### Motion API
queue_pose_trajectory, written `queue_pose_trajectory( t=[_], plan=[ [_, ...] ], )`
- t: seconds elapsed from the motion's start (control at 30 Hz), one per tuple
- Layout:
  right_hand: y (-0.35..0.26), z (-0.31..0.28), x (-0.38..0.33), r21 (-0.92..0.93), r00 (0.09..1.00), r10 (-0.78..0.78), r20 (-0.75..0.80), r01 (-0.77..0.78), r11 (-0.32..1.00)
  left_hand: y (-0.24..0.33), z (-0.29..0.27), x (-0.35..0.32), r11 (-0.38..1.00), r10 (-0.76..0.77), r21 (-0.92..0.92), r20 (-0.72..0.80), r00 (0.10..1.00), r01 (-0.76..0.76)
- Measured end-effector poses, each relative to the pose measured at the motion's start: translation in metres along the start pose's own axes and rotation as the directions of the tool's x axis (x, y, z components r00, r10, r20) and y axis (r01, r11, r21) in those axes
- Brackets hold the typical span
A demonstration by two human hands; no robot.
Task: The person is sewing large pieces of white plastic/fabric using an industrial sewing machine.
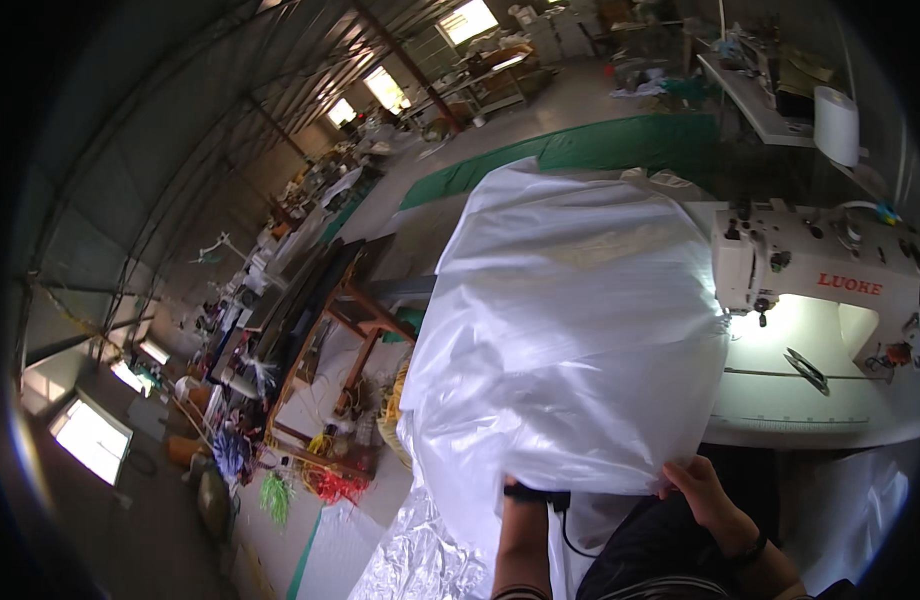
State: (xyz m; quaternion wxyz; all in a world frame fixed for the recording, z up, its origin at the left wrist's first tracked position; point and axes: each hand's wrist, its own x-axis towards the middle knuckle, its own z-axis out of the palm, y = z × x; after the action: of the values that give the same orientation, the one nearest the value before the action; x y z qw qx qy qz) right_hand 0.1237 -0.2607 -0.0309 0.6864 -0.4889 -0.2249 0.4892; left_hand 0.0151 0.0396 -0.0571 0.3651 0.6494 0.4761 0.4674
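Note:
A large sheet of white, slightly shiny plastic-like material (pixel 570 330) spreads before me, over the left part of the sewing table. At its near right corner, my right hand (pixel 702 492) pinches the edge between thumb and fingers. My left forearm (pixel 523 540) reaches up beneath the sheet's near edge; the material hides that hand and its fingers. To the right stands a white sewing machine (pixel 825 255), its lamp lit. The sheet's right edge lies beside the needle area. Metal thread snips (pixel 808 370) rest on the machine bed.
A wooden frame stool (pixel 365 320) stands left of the sheet, with red strands (pixel 340 487) and green strands (pixel 275 497) near it. Crinkled clear film (pixel 425 550) hangs at the lower left. A green floor strip (pixel 620 145) and a side table (pixel 755 105) lie beyond.

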Motion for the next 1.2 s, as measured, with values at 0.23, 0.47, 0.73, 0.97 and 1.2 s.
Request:
queue_pose_trajectory(
  t=[0.23, 0.47, 0.73, 0.97, 1.2],
  plan=[
    [-0.005, 0.041, 0.085, -0.023, 0.969, -0.216, -0.119, 0.215, 0.976, -0.024, -0.002, 0.159, 0.905, -0.063, 0.41, -0.129, 0.99, 0.111],
    [-0.014, 0.026, 0.134, -0.33, 0.981, -0.128, -0.144, 0.074, 0.941, -0.052, -0.002, 0.22, 0.77, -0.127, 0.612, -0.129, 0.983, 0.18],
    [-0.006, 0.036, 0.108, -0.306, 0.937, -0.332, -0.11, 0.286, 0.908, -0.049, -0.039, 0.149, 0.769, 0.016, 0.639, -0.068, 0.998, 0.032],
    [0.025, 0.036, 0.06, -0.163, 0.982, -0.127, -0.136, 0.104, 0.981, -0.008, -0.064, -0.078, 0.783, 0.13, 0.369, 0.689, 0.713, -0.5],
    [0.048, 0.012, 0.008, -0.084, 0.989, 0.07, -0.131, -0.081, 0.993, 0.146, -0.11, -0.117, 0.98, 0.175, -0.168, 0.983, 0.061, -0.105]
  ],
)
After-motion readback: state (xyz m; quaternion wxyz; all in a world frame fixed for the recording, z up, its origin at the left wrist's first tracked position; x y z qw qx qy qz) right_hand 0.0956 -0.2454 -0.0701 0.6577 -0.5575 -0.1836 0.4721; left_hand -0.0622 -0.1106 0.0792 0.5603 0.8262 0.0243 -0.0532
